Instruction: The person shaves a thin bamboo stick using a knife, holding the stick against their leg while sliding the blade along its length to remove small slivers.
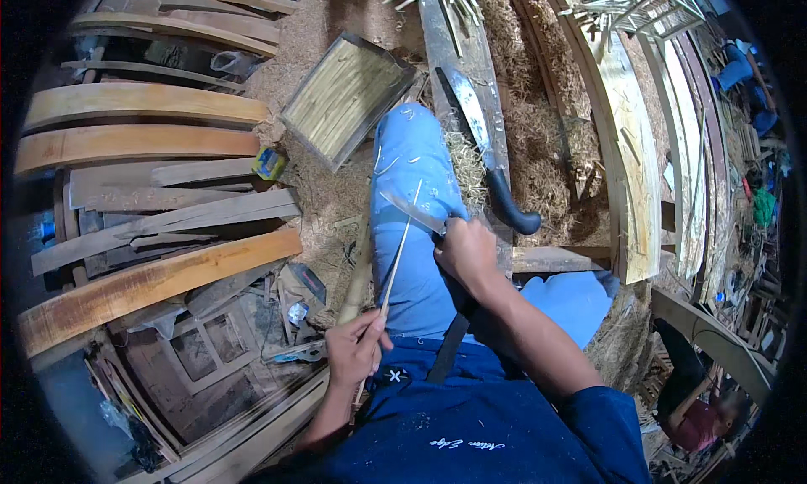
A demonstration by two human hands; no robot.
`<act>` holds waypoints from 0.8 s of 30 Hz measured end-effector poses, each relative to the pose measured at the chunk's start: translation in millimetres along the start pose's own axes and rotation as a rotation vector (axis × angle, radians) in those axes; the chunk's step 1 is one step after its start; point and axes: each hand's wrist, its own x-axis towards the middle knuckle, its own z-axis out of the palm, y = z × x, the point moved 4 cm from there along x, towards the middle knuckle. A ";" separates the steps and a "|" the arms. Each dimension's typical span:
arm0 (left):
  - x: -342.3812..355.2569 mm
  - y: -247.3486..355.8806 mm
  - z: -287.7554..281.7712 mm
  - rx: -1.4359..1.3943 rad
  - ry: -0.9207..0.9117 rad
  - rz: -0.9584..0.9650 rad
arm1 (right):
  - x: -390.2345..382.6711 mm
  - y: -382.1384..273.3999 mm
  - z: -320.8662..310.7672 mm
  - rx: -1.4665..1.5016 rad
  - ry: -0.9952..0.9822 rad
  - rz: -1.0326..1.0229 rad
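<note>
My left hand is closed round the lower part of a thin pale wooden strip, which slants up over my thigh in blue trousers. In my right hand is a knife, its handle hidden by the fingers. The blade points up and left and meets or crosses the strip near its far end. Thin curled shavings lie on my knee. Beyond my right hand a large curved blade with a black handle rests on a plank.
Left of my leg is a tray of pale strips; curved boards are stacked farther left. Shavings cover the floor. Cut sticks lie at the upper right, by long boards. Other people sit at the right edge.
</note>
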 end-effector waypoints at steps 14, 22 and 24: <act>60.9 23.9 43.8 -0.024 -0.074 0.177 | -4.5 -1.6 -1.2 -0.036 0.005 0.001; -1.8 -1.6 -0.4 -0.065 -0.091 0.029 | 2.1 -6.2 -1.8 -0.057 -0.004 0.035; 7.0 2.0 4.4 -0.059 -0.088 0.000 | 0.7 -4.0 -0.9 -0.039 -0.010 0.042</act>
